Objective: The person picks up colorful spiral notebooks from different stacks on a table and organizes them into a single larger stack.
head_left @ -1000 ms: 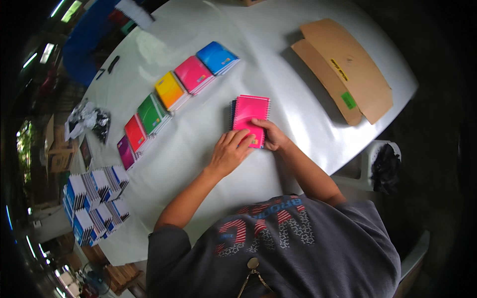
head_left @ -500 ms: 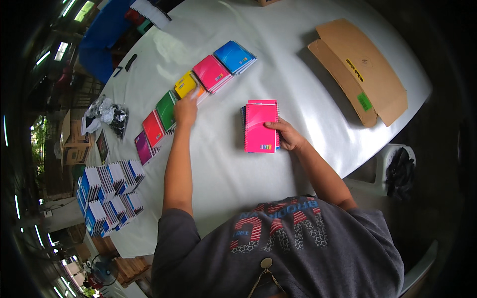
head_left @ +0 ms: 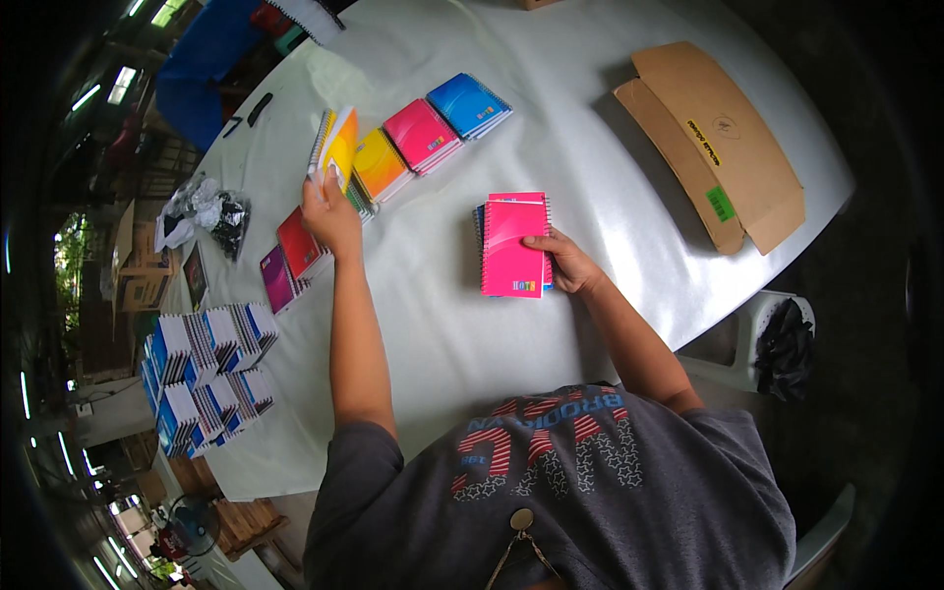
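Observation:
My left hand (head_left: 332, 214) grips a yellow spiral notebook (head_left: 340, 147), tilted up above the row of stacks. Beneath and beside it lie a yellow stack (head_left: 379, 164), a mostly hidden green stack (head_left: 362, 202), a red stack (head_left: 299, 243) and a purple stack (head_left: 279, 279). Farther right along the row are a pink stack (head_left: 421, 135) and a blue stack (head_left: 469, 103). My right hand (head_left: 568, 264) is closed on a small pile of spiral notebooks with a pink notebook (head_left: 513, 246) on top; dark and blue edges show under it.
A brown cardboard box (head_left: 728, 147) lies at the right of the white-covered table. Piled notebooks (head_left: 211, 374) stand at the left edge, near a plastic bag (head_left: 206, 216). A black cutter-like object (head_left: 260, 109) lies at the far left. A white chair (head_left: 752, 344) stands right.
My left hand has lifted a yellow notebook off its stack and moved it left, tilting it up. My right hand keeps its hold on the pink-topped pile.

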Motion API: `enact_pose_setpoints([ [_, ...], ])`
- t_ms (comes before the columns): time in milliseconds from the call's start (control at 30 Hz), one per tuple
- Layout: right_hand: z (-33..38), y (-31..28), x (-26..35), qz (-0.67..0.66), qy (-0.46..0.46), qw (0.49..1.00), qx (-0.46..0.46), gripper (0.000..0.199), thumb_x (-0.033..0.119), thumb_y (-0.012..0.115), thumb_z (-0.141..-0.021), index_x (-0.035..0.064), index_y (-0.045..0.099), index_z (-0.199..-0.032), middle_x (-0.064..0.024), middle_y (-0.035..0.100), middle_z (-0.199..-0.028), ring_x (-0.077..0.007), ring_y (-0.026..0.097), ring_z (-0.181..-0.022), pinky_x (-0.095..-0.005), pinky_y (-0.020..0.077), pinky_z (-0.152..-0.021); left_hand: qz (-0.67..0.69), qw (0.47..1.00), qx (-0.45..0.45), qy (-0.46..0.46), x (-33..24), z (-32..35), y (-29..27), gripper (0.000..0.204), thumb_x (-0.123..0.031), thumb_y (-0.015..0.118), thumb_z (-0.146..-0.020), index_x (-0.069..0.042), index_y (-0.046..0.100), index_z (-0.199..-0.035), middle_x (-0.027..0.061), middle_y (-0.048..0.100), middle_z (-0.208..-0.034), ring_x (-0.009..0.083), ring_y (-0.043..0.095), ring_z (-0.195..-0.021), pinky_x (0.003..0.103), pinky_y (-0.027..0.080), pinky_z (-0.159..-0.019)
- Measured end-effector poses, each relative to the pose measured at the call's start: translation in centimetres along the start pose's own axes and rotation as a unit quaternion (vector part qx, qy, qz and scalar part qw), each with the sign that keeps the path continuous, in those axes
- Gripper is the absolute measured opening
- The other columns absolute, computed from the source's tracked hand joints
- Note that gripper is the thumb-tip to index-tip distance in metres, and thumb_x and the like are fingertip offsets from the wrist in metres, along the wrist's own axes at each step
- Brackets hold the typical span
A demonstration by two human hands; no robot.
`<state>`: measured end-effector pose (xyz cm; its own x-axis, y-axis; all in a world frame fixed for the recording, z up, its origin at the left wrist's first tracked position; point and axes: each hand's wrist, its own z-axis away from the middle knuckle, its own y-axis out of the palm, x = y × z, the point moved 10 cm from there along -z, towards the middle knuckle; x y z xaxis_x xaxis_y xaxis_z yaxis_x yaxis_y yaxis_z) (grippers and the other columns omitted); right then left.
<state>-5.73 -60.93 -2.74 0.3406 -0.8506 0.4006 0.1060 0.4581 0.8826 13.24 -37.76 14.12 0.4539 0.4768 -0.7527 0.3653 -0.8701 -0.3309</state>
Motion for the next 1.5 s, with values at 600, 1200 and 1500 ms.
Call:
enact_pose_setpoints([
  [600, -0.2, -0.5, -0.4, 0.028, 0.005, 1.000, -0.013, 0.045, 0.015, 0.059, -0.085, 0.0039, 0.040, -0.124, -0.0139, 0.054, -0.115, -0.0219, 0.058, -0.103, -0.0378, 0.0483, -0.091, 0.431, 0.877, 0.043, -0.208, 3.0, 3.3, 2.6, 0.025, -0.012, 0.051, -0.088, 0.001, 0.052, -0.109, 0.0136, 0.057, -0.111, 0.0273, 0.056, -0.100, 0.042, 0.044, -0.089],
  [1200, -0.2, -0.9, 0.5, -0.006, -0.058, 0.997, -0.052, 0.067, 0.058, 0.038, -0.088, 0.0056, 0.037, -0.131, -0.0130, 0.050, -0.125, -0.0232, 0.053, -0.111, -0.0412, 0.0450, -0.094, 0.123, 0.982, 0.092, 0.112, -9.9, 11.2, 3.7, 0.016, 0.001, 0.055, -0.069, -0.004, 0.063, -0.083, 0.0075, 0.064, -0.089, 0.0251, 0.060, -0.083, 0.038, 0.040, -0.086],
  [1500, 0.1, -0.7, 0.2, 0.130, -0.031, 0.990, -0.033, 0.045, 0.032, 0.049, -0.087, 0.0013, 0.045, -0.120, -0.0139, 0.057, -0.114, -0.0278, 0.058, -0.102, -0.0424, 0.0460, -0.091, -0.009, 0.921, 0.299, 0.251, -8.9, 16.1, 7.0, 0.037, -0.016, 0.069, -0.072, -0.007, 0.060, -0.107, 0.0087, 0.059, -0.109, 0.0273, 0.052, -0.107, 0.042, 0.038, -0.089],
])
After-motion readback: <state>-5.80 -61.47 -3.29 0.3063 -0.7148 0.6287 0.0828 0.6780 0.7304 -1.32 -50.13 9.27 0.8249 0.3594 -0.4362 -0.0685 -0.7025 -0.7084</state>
